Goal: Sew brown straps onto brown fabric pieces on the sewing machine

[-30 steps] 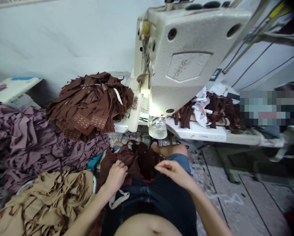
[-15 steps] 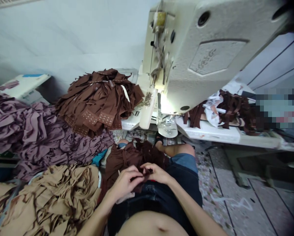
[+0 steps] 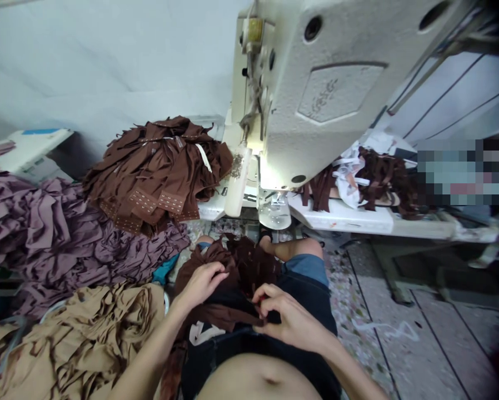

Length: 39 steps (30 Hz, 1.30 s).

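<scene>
My right hand (image 3: 285, 315) is closed over my lap, pinching the end of a brown fabric piece (image 3: 228, 315). Something small and red shows at its fingers, too little to name. Above the lap to the left, my left hand (image 3: 203, 284) has its fingers curled together. Whatever it may hold is hidden. Brown garment pieces (image 3: 253, 264) lie bunched across my thighs, just beyond both hands. A pale strip (image 3: 205, 333) rests on my dark shorts below the left wrist.
A sewing machine (image 3: 316, 100) with its lamp lit stands ahead. Brown pieces with hook-and-eye rows (image 3: 161, 172) are heaped left of it. Purple fabric (image 3: 66, 233) and tan fabric (image 3: 103, 333) pile up at left. Brown and white straps (image 3: 358, 178) lie on the table at right.
My hands, close together before, have come apart. The left moved up and left, the right slightly down and right, with the brown piece stretched across my lap. The view shifted slightly right.
</scene>
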Available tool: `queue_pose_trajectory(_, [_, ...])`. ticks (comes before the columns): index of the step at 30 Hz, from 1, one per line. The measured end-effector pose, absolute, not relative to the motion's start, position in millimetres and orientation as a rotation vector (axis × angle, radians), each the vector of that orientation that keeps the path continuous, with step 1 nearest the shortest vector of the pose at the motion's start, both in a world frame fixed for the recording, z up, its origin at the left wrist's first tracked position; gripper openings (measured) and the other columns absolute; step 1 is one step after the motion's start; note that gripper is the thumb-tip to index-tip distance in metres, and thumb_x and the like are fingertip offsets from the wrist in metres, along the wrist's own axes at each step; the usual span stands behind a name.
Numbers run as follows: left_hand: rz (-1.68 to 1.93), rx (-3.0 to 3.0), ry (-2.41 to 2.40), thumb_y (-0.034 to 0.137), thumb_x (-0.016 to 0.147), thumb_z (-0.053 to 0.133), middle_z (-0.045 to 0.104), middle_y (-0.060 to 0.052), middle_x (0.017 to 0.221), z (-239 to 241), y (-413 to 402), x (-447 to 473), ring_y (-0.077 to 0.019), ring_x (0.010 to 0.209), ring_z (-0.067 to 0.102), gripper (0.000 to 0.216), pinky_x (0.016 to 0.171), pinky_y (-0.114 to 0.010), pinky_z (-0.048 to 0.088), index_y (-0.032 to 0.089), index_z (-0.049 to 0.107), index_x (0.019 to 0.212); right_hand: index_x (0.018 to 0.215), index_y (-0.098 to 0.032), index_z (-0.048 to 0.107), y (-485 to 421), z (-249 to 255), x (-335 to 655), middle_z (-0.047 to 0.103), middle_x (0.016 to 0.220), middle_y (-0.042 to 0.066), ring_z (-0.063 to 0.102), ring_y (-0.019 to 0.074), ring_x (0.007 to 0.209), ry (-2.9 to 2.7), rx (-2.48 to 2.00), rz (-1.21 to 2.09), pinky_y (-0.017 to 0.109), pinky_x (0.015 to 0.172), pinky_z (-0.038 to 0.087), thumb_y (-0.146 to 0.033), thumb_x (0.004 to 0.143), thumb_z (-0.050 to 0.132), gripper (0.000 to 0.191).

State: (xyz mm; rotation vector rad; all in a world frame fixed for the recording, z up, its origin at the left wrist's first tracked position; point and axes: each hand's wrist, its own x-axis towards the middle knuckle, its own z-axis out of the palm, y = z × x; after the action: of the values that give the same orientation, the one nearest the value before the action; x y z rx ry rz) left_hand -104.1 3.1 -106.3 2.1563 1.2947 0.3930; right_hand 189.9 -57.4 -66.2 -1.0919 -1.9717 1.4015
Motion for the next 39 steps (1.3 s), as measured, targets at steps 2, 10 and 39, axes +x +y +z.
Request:
queue_pose_trajectory(2, [0.387,2.179,1.242,0.035,0.11,0.055,0.074,0.0,0.089,-108,-8,-81,-0.0161,0.08,0.07,0.02,0.075,-0.024,0.051,0.022,0.067,0.1,0.074,-0.021,0.061,-61,-52,189,0.073,0.106,0.004,0.068,0.0226,0.102,-1.938,-0.984,1.436,0.034,0.089,0.049,-0.02,0.084,0.087,0.027])
queue_pose_trajectory(10, [0.299,2.352,1.421,0.033,0.105,0.064,0.072,-0.013,0.13,-142,-8,-77,-0.032,0.13,0.061,0.025,0.109,-0.048,0.049,0.021,0.07,0.126,0.067,-0.02,0.059,-59,-41,192,0.074,0.072,-0.001,0.062,0.0139,0.063,-1.859,-1.1,1.603,0.025,0.063,0.043,-0.029,0.087,0.081,0.031])
queue_pose_trajectory(39, [0.607,1.694,1.156,0.046,0.111,0.045,0.078,-0.007,0.102,-48,-23,-33,-0.0216,0.096,0.072,0.042,0.087,-0.03,0.057,0.022,0.079,0.117,0.075,-0.019,0.056,-9,-17,211,0.039,0.06,-0.009,0.028,0.0077,0.055,-1.4,-1.198,1.689,0.024,0.051,0.019,-0.07,0.085,0.081,0.058])
